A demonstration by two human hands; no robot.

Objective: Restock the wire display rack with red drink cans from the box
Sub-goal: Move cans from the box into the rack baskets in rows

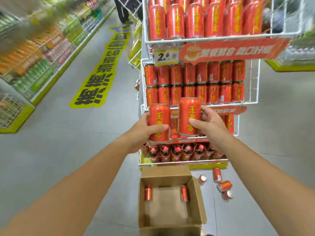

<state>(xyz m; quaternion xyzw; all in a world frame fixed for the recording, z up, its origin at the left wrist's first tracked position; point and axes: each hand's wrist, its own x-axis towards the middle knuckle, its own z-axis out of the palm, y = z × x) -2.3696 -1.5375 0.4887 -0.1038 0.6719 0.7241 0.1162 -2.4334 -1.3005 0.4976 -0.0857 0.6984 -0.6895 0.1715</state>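
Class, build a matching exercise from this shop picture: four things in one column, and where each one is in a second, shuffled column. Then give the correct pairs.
Things
1. Can in the left hand
2. Can in the right hand
3. Two upright cans
4. Loose cans

Places
A. Lying on the floor, right of the cardboard box
B. Standing inside the box
C. Held up in front of the wire rack, the higher of the two held
D. Held up in front of the rack, the lower of the two held

Pairs: 1-D, 2-C, 3-B, 4-A
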